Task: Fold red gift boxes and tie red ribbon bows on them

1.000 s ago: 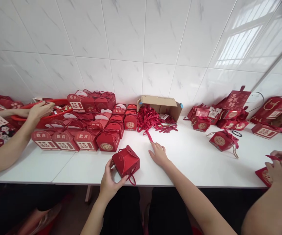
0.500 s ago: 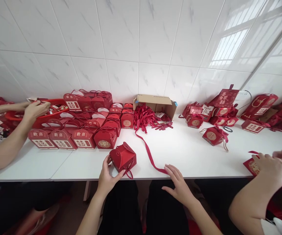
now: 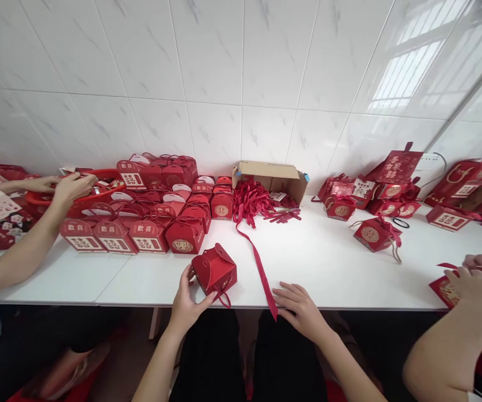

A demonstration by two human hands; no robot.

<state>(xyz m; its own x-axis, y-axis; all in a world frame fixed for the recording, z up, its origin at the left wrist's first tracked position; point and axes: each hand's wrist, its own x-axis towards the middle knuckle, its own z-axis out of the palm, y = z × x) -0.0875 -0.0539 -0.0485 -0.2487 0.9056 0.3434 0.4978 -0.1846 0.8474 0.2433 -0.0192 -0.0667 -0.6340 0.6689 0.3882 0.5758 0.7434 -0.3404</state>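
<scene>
My left hand is closed around the lower left side of a red gift box, thumb at its front near a thin dark red cord loop. The box sits tilted at the table's front edge, with its curved top flaps folded over. My right hand lies open at the edge, fingers stretched out. Its fingertips are right beside the free end of a red ribbon; I cannot tell whether they touch it. The ribbon trails back to a heap of red ribbons.
A cardboard box lies on its side behind the ribbons. Rows of red gift boxes stand at left. A co-worker's hand is over a red basket. At right, another person's hands hold a red box near a tied box.
My right hand has moved slightly forward and left, flatter on the table. The ribbon's end has shifted and now hangs over the table edge. My left hand still holds the box.
</scene>
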